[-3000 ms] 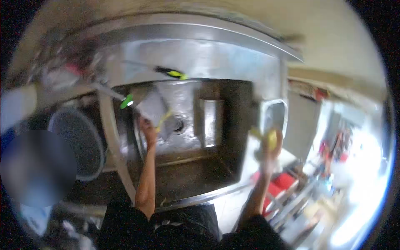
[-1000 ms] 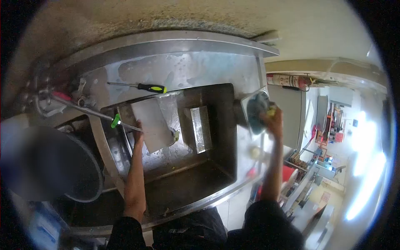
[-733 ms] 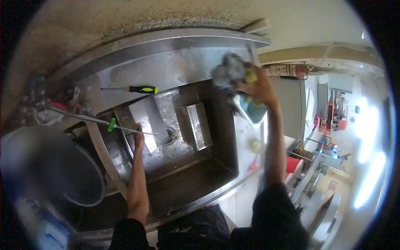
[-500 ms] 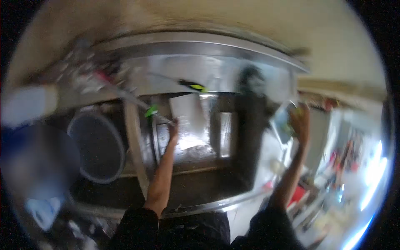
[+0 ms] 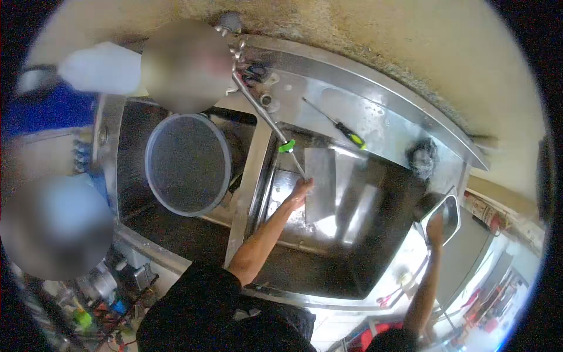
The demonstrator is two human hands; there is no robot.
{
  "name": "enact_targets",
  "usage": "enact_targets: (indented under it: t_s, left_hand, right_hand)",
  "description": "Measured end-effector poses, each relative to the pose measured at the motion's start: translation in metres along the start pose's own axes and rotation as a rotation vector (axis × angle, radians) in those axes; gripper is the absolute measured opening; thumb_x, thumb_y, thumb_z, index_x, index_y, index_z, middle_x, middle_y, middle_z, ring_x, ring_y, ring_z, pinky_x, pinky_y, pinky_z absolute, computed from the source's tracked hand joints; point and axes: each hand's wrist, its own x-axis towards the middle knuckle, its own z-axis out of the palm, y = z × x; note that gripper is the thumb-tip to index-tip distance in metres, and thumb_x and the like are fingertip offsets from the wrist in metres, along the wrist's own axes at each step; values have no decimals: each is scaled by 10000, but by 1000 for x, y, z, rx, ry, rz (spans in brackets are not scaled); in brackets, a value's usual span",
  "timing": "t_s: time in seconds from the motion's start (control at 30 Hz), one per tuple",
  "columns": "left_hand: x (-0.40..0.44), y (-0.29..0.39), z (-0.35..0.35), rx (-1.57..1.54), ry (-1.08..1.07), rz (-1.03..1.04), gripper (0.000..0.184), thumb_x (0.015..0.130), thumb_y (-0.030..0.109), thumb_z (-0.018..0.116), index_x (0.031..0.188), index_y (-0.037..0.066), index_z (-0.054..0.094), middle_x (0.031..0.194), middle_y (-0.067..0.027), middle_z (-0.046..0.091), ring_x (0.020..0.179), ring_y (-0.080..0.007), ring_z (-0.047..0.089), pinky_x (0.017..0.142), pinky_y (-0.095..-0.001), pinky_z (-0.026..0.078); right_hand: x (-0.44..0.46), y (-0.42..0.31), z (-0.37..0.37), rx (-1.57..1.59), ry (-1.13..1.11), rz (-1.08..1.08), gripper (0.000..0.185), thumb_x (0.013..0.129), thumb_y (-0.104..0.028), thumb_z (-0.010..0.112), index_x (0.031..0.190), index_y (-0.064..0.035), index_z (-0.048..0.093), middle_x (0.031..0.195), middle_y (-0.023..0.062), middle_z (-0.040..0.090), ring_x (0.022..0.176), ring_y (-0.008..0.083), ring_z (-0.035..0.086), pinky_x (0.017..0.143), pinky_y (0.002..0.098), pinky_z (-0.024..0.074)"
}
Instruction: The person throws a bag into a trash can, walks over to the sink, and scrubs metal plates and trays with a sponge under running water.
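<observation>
My left hand [image 5: 299, 192] is over the right sink basin, its fingers closed round the thin lower end of the faucet spout [image 5: 264, 111], just below a green ring [image 5: 287, 146]. Beneath and beside it, a flat metal sheet [image 5: 320, 185] stands in the basin. My right hand [image 5: 435, 230] is at a rectangular container with a pale rim [image 5: 456, 218], at the sink's right end. Its fingers overlap the container's inside and are blurred, so their grip is unclear. Behind the basin, a screwdriver with a black and yellow-green handle [image 5: 350, 135] lies on the ledge.
A round grey-rimmed tub [image 5: 187, 164] sits in the left basin. A dark, wiry scrubbing pad [image 5: 423, 157] lies on the back ledge. Scissors [image 5: 253, 71] rest near the faucet base. A white bottle-like container [image 5: 101, 69] stands at the upper left.
The view has turned and sharpened, so the sink appears tilted. My left hand remains at the spout end. My right hand remains at the rectangular container, now lower in view.
</observation>
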Motion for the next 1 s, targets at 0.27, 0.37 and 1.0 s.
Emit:
enact_targets:
  t_s: [0.27, 0.37, 1.0]
  left_hand:
    - [5, -7, -19, 451, 3, 183, 400, 923, 325, 507, 1204, 43, 463, 1070, -90, 560, 961, -185, 527, 829, -335, 437]
    - [4, -17, -16, 565, 125, 389, 428, 940, 297, 464, 1266, 26, 397, 1149, -138, 531, 1024, -232, 510, 869, -380, 417]
    - [-66, 59, -21, 1024, -43, 351, 438, 944, 346, 427, 1184, -13, 499, 1070, -91, 568, 1039, -222, 516, 954, -364, 379]
  right_hand:
    - [-13, -171, -193, 1245, 525, 606, 375, 948, -298, 471, 1184, -11, 526, 1087, 102, 599, 898, 167, 596, 769, 272, 492]
    - [15, -287, -145, 973, 214, 409, 354, 953, -261, 435, 1149, 15, 538, 1074, 116, 610, 941, 212, 590, 852, 337, 463]
    - [115, -492, 28, 883, -372, -99, 479, 857, -294, 482, 1233, 2, 462, 1382, 219, 353, 1202, 376, 433, 990, 421, 388]
